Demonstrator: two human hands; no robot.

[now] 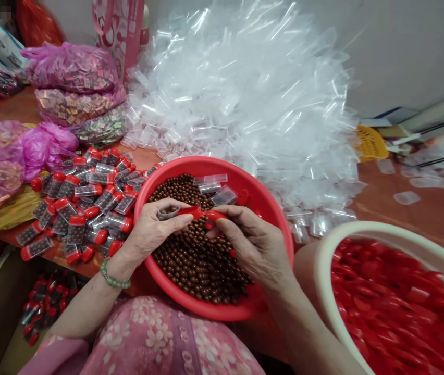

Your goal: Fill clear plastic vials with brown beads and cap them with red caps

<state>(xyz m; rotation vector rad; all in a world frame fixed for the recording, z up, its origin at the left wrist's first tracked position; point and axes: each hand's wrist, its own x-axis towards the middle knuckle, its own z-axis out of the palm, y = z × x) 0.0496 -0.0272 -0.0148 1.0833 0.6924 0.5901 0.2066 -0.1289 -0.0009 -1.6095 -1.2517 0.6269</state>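
Note:
Over a red basin (280, 229) of small brown balls (202, 265), both hands meet near its middle. My left hand (163, 224) is closed round a clear container (168, 212) with some balls showing in its mouth, and a red piece (191, 211) sticks out by its fingertips. My right hand (249, 237) pinches a red cap (214, 215) between thumb and fingers, close beside that piece. Whether the two red pieces touch is hard to tell. Several clear containers (224, 196) lie on the balls at the back of the basin.
A big heap of clear containers (245, 94) stands behind the basin. Filled red-capped containers (76, 229) lie at left, near pink bags (73, 70). A white tub (325, 260) of red parts is at right. An open box (3, 312) sits low left.

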